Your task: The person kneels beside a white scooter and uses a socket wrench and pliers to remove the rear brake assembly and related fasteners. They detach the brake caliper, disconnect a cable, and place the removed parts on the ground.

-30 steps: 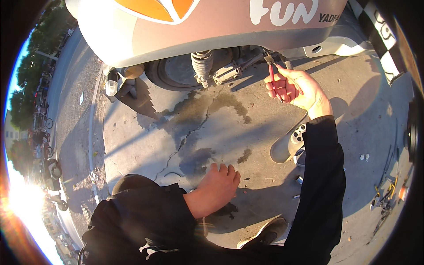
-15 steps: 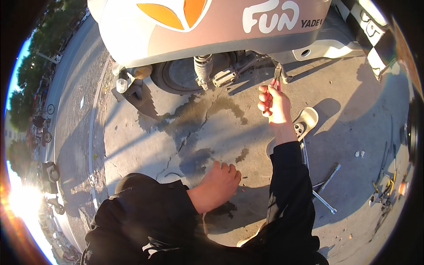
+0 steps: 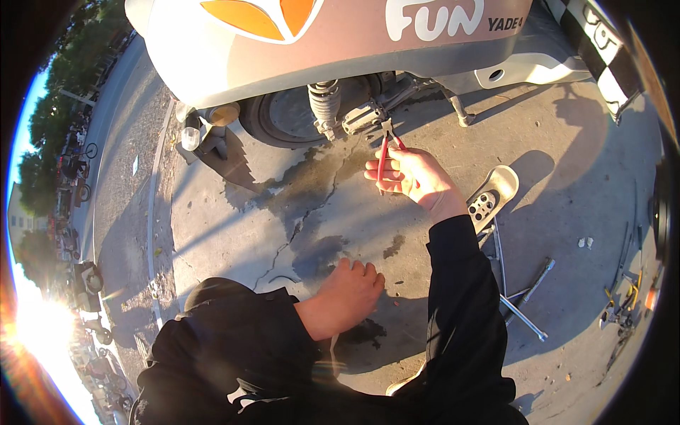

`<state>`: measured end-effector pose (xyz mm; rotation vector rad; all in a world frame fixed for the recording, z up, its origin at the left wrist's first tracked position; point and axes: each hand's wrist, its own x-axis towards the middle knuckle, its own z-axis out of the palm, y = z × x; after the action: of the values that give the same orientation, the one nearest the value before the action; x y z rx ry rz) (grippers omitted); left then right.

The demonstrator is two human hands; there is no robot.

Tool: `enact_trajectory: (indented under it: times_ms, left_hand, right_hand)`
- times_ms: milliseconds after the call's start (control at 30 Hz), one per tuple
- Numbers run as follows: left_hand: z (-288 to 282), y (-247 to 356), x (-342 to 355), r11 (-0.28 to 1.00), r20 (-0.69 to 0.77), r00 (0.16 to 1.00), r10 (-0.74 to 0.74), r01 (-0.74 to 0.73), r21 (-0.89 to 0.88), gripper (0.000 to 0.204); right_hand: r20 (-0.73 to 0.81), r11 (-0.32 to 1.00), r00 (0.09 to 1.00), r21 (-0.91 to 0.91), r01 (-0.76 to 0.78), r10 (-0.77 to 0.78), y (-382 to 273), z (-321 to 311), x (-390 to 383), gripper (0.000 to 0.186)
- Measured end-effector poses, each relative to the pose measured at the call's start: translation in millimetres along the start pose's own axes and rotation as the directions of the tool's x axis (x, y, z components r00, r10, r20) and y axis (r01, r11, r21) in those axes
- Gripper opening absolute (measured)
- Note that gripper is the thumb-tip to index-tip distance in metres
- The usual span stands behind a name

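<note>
In my right hand [image 3: 418,180] is a pair of red-handled pliers [image 3: 384,157], the handles spread apart and the jaws pointing up. The jaw tips are just beside a dirty metal part [image 3: 364,117] beneath a pinkish-brown scooter [image 3: 319,60]; whether they touch it I cannot tell. Left of that part are a shock absorber [image 3: 324,106] and a wheel [image 3: 280,117], partly under the bodywork. My left hand [image 3: 345,297] hangs low in front of my knee, back upward and fingers curled in, with nothing visible in them.
A cross-shaped wheel wrench [image 3: 524,312] lies on the concrete to the right, below a pale shoe sole [image 3: 494,195]. The scooter's stand [image 3: 459,110] reaches the ground. Several loose tools [image 3: 623,301] lie at the far right. Cups [image 3: 191,138] are left of the wheel.
My right hand has moved left with the pliers, from near the stand to the metal part by the wheel. The handles have spread wider. My left hand has stayed almost in place.
</note>
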<state>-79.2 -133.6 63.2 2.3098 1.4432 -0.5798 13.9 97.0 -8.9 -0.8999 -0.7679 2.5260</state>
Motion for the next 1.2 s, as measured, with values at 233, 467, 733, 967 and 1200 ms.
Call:
enact_trajectory:
  times_ms: [233,467,733,967,1200]
  left_hand:
    - [3,2,4,0.999,-0.010,1.000,0.017,-0.016,0.034,0.061]
    - [5,2,6,0.999,-0.019,1.000,0.017,-0.016,0.045,0.061]
    - [5,1,8,0.999,-0.010,1.000,0.018,-0.018,0.039,0.061]
    - [8,8,9,0.998,0.013,0.999,0.037,-0.038,0.049,0.060]
    - [10,9,6,0.993,-0.095,0.993,0.075,-0.065,0.103,0.054]
  right_hand:
    - [-0.040,0.981,0.998,-0.185,-0.056,0.049,-34,-6,-13,0.022]
    - [0.026,0.878,0.982,-0.454,-0.154,0.185,-75,-8,-12,0.023]
    - [0.074,0.888,0.977,-0.435,-0.151,0.202,-85,-10,-1,0.027]
    - [-0.024,0.922,0.985,-0.349,-0.167,0.169,-80,2,2,0.021]
    - [-0.023,0.965,0.991,-0.225,-0.131,0.129,-62,9,3,0.022]
